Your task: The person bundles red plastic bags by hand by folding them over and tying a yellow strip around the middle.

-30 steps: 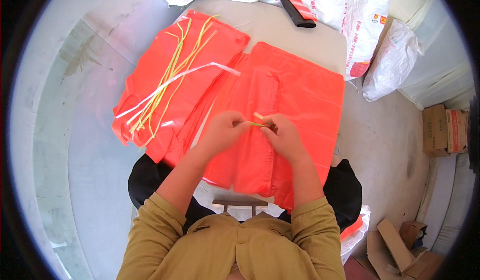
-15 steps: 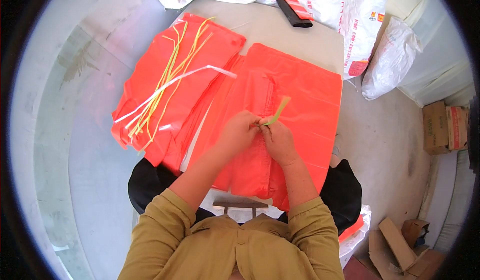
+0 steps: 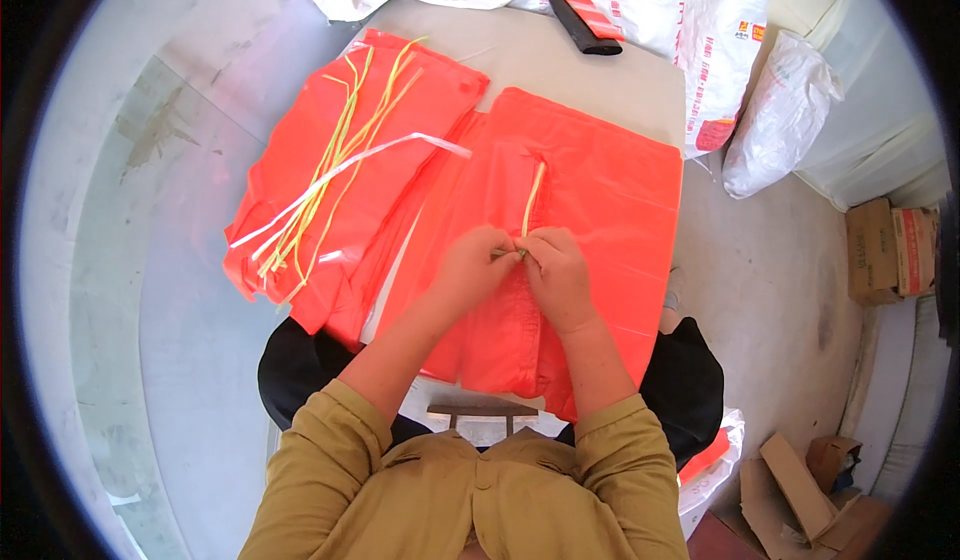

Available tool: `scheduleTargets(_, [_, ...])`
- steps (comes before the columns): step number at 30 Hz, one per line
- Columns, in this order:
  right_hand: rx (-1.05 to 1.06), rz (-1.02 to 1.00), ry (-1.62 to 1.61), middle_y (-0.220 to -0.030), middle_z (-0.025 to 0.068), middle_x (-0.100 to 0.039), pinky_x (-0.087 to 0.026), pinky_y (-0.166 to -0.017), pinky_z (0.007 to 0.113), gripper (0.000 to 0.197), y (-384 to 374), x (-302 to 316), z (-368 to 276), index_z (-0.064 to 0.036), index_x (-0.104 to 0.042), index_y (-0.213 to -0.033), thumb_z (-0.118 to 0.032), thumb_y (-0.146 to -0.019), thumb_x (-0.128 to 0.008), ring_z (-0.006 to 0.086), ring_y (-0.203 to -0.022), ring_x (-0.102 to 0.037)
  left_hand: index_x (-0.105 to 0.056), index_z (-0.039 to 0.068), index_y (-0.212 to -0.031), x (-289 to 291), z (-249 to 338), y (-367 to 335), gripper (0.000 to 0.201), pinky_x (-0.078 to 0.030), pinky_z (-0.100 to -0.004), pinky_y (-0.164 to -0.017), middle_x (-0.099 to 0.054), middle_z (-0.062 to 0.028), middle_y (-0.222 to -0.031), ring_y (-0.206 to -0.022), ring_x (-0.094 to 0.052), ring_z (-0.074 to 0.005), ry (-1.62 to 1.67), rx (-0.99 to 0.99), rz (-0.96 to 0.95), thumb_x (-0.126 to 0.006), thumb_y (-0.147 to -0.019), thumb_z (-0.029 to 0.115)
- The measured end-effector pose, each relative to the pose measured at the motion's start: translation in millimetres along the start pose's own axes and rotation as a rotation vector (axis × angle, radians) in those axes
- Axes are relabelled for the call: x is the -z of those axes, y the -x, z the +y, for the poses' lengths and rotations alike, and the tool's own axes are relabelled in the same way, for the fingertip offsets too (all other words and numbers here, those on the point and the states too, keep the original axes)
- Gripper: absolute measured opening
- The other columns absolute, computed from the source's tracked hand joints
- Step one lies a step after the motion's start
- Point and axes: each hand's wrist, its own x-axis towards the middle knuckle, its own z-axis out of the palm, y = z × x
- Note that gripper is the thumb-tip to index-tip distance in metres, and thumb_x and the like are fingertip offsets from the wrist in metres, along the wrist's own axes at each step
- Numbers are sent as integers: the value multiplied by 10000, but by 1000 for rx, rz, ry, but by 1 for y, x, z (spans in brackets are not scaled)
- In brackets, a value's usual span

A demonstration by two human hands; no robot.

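Both hands meet over a gathered bundle of red plastic bags lying on a larger red plastic stack. My left hand is closed, its thumb and fingertips pinching a thin yellow-green strip. My right hand pinches the same yellow-green strip from the other side, fingertips almost touching the left ones. One end of the strip runs away from me along the bundle's ruffled edge. A small twist or knot seems to sit between the fingertips, partly hidden.
Several yellow strips and a white strip lie on another red plastic stack to the left. At the table's far edge is a black-and-red roll. White sacks stand beyond; cardboard boxes are at right.
The strip's free end has swung from pointing up and right to lying nearly straight away from me. Both hands stay pinched together in about the same place.
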Motion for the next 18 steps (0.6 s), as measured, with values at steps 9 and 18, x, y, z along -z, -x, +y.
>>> scheduleTargets(9, [-541,-339,-303,-852,149,-622,-500,-732,399,173,10,15,-1,-22,-709,-941,-170,-851,-718,288,-799,-626,-678,9,-835,5,-2,4,152,-475,-309,-616,-624,-68,-716,-667,-596,-153,139,159,-13,-743,-861,144])
scheduleTargets(18, [-573,-225,-179,-822,70,-607,-478,-657,308,344,19,28,-9,-11,-579,-1194,-73,-872,-682,141,-719,-583,-675,6,-864,8,-14,-6,157,-469,-337,-624,-629,-102,-789,-699,-591,-172,20,298,60,-730,-860,153])
